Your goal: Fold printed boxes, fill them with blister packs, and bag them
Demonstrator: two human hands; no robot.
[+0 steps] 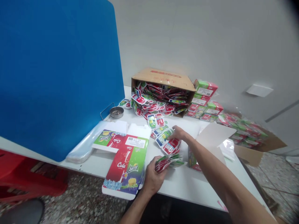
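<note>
- Left hand (154, 177): fingers closed around a stack of sachets (169, 163); the sachets lie between thumb and fingers, edges fanned, free ends projecting to the right beyond the grip
- Right hand (179, 133): fingers curled down at the right side of the loose sachets (164, 137), fingertips touching the printed face of the upper one; whether they grip it or only rest on it cannot be told
- Position of loose sachets: on the bench (177, 185), just beyond the held stack, green half toward the left and red half toward the near right
- Next sachet (156, 120): flat on the bench, between the right hand and the brown carton
- Flat printed box (130, 158): just left of the left hand, Cola and Sprite panels facing up
- Open box (193, 160): right of the held stack, partly hidden by the right forearm, pale flaps (213, 133) raised
- Brown carton (163, 74): on its side at the rear of the bench, open side forward, sachet pile (156, 107) spilling out
- Packed boxes (205, 93): stacked beside the brown carton, on its right
- Metal dish (116, 112): left of the brown carton, near the blue panel (58, 68)
</note>
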